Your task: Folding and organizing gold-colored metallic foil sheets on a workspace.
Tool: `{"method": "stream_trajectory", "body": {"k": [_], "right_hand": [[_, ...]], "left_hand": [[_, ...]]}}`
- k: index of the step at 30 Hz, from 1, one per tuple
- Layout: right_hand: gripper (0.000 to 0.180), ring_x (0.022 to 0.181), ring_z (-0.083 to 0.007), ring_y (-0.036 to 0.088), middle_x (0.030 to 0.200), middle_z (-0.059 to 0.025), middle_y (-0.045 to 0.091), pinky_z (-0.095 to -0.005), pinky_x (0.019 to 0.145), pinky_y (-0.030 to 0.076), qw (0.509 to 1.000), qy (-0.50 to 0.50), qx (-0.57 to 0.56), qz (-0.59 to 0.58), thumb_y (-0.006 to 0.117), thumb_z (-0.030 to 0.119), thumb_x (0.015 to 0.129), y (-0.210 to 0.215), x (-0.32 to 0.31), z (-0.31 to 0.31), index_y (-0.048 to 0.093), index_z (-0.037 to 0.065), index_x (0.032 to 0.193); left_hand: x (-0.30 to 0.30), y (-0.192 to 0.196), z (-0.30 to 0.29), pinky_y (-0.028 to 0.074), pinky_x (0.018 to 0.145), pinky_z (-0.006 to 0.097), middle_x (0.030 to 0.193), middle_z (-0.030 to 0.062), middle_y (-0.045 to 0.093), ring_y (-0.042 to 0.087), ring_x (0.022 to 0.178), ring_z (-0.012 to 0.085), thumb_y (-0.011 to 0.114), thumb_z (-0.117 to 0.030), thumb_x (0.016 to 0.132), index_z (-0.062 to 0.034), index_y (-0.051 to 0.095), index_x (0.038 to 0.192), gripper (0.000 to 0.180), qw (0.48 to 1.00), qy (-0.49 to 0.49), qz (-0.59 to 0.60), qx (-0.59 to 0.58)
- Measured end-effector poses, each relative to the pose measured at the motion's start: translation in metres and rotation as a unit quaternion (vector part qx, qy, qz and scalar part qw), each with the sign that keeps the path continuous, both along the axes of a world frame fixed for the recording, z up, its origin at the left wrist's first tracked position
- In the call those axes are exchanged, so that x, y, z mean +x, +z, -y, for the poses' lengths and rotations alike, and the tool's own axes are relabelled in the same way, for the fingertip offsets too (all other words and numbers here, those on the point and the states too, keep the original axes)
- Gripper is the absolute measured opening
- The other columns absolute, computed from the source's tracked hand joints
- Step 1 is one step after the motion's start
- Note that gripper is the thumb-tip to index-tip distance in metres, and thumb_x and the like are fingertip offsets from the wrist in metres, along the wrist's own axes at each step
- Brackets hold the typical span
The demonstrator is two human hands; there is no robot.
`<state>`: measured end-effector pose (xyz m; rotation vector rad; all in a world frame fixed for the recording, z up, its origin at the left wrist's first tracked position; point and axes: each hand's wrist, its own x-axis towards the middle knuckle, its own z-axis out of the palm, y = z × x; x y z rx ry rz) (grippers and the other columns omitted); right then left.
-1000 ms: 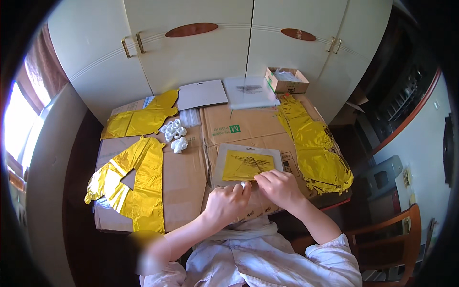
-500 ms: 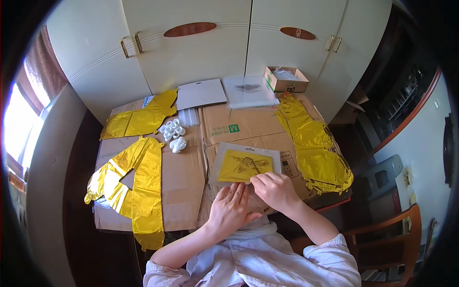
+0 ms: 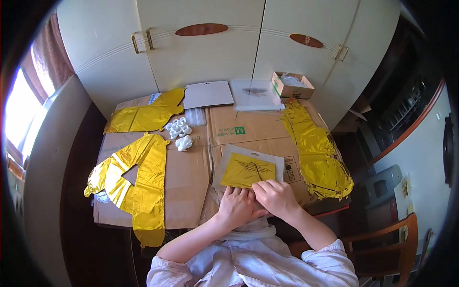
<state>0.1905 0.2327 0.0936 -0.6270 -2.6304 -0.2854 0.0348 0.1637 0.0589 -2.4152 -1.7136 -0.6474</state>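
In front of me lies a flat clear bag [image 3: 279,168] with a hang hole, its backing pale. Inside it a folded yellow foil balloon [image 3: 239,171] shows beneath dark print and a dark curved line. My left hand [image 3: 236,208] rests along the bag's near edge, fingers stretched out and fingertips at the edge. Right beside it my right hand [image 3: 277,197] is closed, its thumb and fingers pinching that near edge toward the right corner. The bag's near edge is partly hidden under the fingers.
Gold foil balloons lie flat at the far left [image 3: 143,118], near left [image 3: 149,191] and right [image 3: 315,155]. White ribbon rolls [image 3: 179,129], a white card stack [image 3: 208,94], clear bags [image 3: 256,95] and an open box [image 3: 294,90] stand farther back on the cardboard [image 3: 186,201].
The view has shifted slightly. Both hands stay at the bag's near edge, and my right hand has come closer to my left fingertips, still pinching.
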Motion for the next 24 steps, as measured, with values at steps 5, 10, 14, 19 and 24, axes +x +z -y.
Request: {"method": "stream_trajectory", "body": {"k": [5,10,14,19,24], "right_hand": [[0.017,0.072,-0.0160,0.063,0.078,0.0000,0.063,-0.0296,0.060,0.053,1.000,-0.006,-0.013,0.000,0.070,0.014,0.072,-0.010,0.003,0.003,0.064,0.008,0.087],[0.015,0.076,-0.0160,0.063,0.079,0.0000,0.063,-0.0306,0.064,0.054,0.999,-0.023,-0.038,0.001,0.071,0.016,0.074,-0.022,0.008,0.013,0.065,0.009,0.087],[0.015,0.086,-0.0185,0.066,0.088,-0.0018,0.067,-0.0331,0.071,0.055,0.995,-0.016,-0.095,-0.025,0.071,0.017,0.078,-0.023,0.011,0.021,0.067,0.008,0.090],[0.021,0.100,-0.0261,0.064,0.102,-0.0085,0.067,-0.0401,0.084,0.053,0.985,-0.023,-0.124,-0.118,0.064,0.019,0.087,-0.022,0.005,-0.004,0.063,0.004,0.102],[0.054,0.142,-0.0360,0.030,0.151,-0.0196,0.035,-0.0548,0.115,0.023,0.975,-0.089,-0.202,-0.021,0.051,0.029,0.097,-0.052,-0.004,-0.034,0.041,0.000,0.141]], "left_hand": [[0.003,-0.005,0.005,0.038,0.102,0.047,0.111,0.0122,0.064,0.057,0.113,0.0283,0.065,-0.058,0.080,0.0007,0.062,0.113,0.068,0.999,0.022,-0.007,-0.026],[0.003,0.006,0.050,0.043,0.097,0.047,0.117,0.0146,0.063,0.059,0.112,0.0283,0.068,-0.046,0.082,-0.0017,0.060,0.117,0.057,1.000,0.008,-0.021,-0.004],[-0.016,0.030,0.068,0.049,0.090,0.045,0.115,0.0167,0.064,0.062,0.111,0.0294,0.066,-0.031,0.087,-0.0026,0.062,0.113,0.039,0.981,-0.006,0.084,-0.175],[-0.046,0.032,0.016,0.046,0.095,0.044,0.118,0.0148,0.064,0.059,0.117,0.0328,0.064,-0.021,0.088,-0.0010,0.061,0.113,0.032,0.998,0.034,0.053,-0.011],[-0.058,-0.015,-0.050,0.025,0.115,0.051,0.147,0.0183,0.042,0.034,0.141,0.0352,0.053,-0.042,0.094,-0.0038,0.045,0.141,0.061,0.997,-0.052,-0.048,-0.044]]}}
